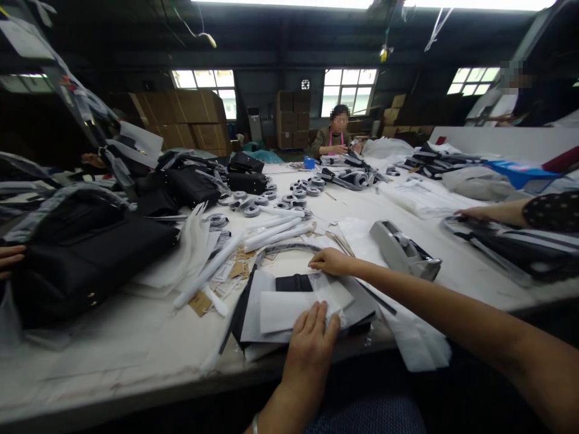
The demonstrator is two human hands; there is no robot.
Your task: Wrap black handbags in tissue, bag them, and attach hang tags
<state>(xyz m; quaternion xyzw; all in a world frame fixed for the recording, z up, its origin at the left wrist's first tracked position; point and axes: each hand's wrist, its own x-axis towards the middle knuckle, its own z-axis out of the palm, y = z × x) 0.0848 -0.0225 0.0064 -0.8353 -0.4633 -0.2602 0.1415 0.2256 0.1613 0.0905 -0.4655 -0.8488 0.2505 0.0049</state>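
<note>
At the near edge of the table [136, 346], the left hand [310, 340], with a band [256, 424] at its wrist, is lying palm down on a white sheet [284, 312], its fingers straight and close together, pressing rather than gripping. The sheet is resting on a black bag [289, 283], which is lying straight in front of the person, partly hidden under pale sheets, its wrapped handle [289, 248] arching away at the far side. The right hand [333, 262] is reaching across to the bag's far part, just beside the handle, its fingers bent; whether they are pinching anything I cannot tell. Left of the bag, brown tags [199, 303] and white tubes [271, 232] are lying in a loose heap, while a grey tape dispenser [402, 250] is standing to the right. At the left edge, another person's hand [9, 260] is touching a large black bag [90, 262]; on the right, a co-worker's hand [474, 214] is resting on a dark bundle [506, 244]. Farther off, grey coils [298, 196] are lying scattered in mid-table. Across the table, a person [330, 141] is handling something too small to make out, and behind, brown cartons [194, 114] are standing stacked near the windows [348, 90].
</note>
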